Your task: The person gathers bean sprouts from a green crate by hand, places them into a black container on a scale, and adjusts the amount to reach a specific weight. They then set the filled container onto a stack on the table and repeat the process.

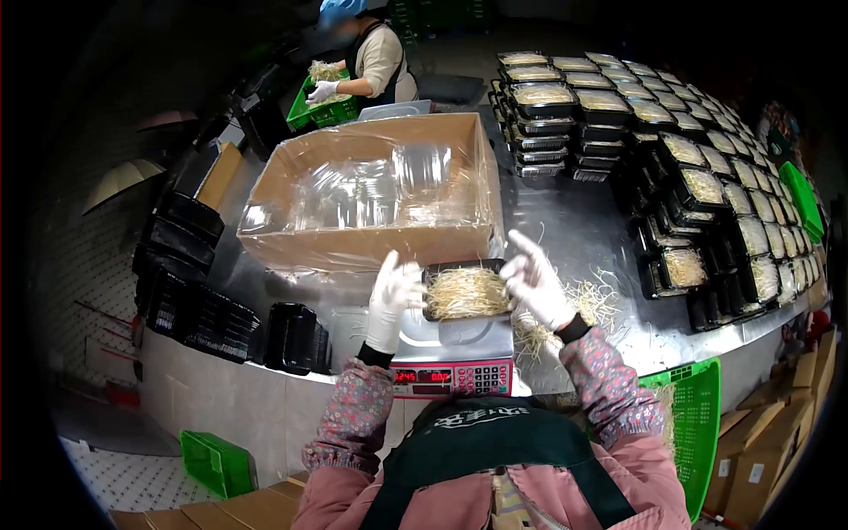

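A black tray of pale sprouts (466,292) sits on the metal plate of a scale (452,378) with a lit red display. My left hand (393,296), in a white glove, is at the tray's left edge, its fingers apart. At the right edge is my gloved right hand (536,281), fingers spread and index finger pointing up and away. Neither hand is closed round the tray. Loose sprouts (590,305) lie on the metal table just right of my right hand.
Behind the scale stands a cardboard box (371,252) with plastic lining. Stacks of filled trays (605,106) cover the right side. Empty black trays (199,314) line the left edge. A co-worker (380,62) handles sprouts over a green crate (334,112). Another green crate (698,424) stands at my right.
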Demonstrator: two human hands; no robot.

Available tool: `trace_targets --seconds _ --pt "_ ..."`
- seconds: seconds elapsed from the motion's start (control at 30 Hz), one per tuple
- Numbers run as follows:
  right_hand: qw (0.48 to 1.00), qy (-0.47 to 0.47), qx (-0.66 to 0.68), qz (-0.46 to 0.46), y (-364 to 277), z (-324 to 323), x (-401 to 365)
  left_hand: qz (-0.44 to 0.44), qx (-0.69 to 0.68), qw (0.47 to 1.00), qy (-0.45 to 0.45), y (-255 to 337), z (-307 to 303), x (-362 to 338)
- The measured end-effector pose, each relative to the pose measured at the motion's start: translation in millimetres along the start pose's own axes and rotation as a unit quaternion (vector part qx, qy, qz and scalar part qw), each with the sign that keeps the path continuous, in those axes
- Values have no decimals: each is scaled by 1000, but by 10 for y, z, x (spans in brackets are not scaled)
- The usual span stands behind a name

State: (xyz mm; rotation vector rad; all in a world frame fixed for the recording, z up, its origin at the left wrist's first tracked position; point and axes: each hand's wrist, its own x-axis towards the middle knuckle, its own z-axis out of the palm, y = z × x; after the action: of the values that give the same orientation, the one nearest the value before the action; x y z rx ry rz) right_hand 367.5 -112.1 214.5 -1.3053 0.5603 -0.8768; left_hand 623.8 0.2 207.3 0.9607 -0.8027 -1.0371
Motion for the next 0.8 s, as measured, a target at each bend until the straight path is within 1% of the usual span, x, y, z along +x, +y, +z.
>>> trace_targets --seconds 0.03,0.07,0.1,0.13,0.2,0.23,0.27,0.3,0.33,0.37,0.4,0.47,0.5,0.53,0.57,0.6,0.63,0.67,0.73,0.8 --pt "999 -17 -21 24 71 43 -92 8 73 997 7 -151 -52 -73" --pt "998 -12 -47 46 150 66 -165 -57 149 986 53 -258 -120 -141" --pt "988 -10 -154 11 286 16 -165 -62 163 982 78 -303 -91 -177" --pt "966 -6 -258 -25 359 -29 -151 -68 177 977 103 -351 -37 -187" --pt "911 21 -413 -2 383 -144 -19 89 263 957 82 -664 -134 -3" --pt "890 69 -443 -81 489 -171 78 169 302 936 72 -629 -60 95" --pt "864 87 -489 -86 566 -222 204 153 414 891 105 -564 -16 164" --pt "850 85 -513 -91 605 -244 299 112 517 842 109 -513 18 288" --pt "835 83 -535 -94 653 -262 382 69 612 780 111 -476 41 379" --pt "795 44 -606 -6 706 -277 481 26 632 768 101 -579 -36 483" --pt "785 49 -617 25 703 -238 500 15 616 782 92 -697 -116 530" --pt "790 67 -607 57 582 -157 455 -4 585 808 74 -916 -291 567" --pt "800 77 -593 55 679 -201 448 -12 547 835 60 -989 -371 573" --pt "813 79 -570 92 697 -210 422 -12 466 883 50 -1237 -569 635" --pt "886 93 -445 90 915 -303 410 -40 387 921 16 -1328 -672 669" --pt "941 101 -313 81 1252 -422 465 -66 303 951 -13 -1392 -777 704" --pt "967 97 -204 115 1473 -507 529 -86 229 970 -3 -1603 -934 767" --pt "982 112 -110 110 1613 -534 570 -99 198 975 -11 -1642 -977 802" --pt "984 115 -71 114 1620 -543 587 -115 149 982 30 -1484 -822 740" --pt "985 142 -45 84 1636 -481 607 -96 119 987 48 -1484 -749 722"
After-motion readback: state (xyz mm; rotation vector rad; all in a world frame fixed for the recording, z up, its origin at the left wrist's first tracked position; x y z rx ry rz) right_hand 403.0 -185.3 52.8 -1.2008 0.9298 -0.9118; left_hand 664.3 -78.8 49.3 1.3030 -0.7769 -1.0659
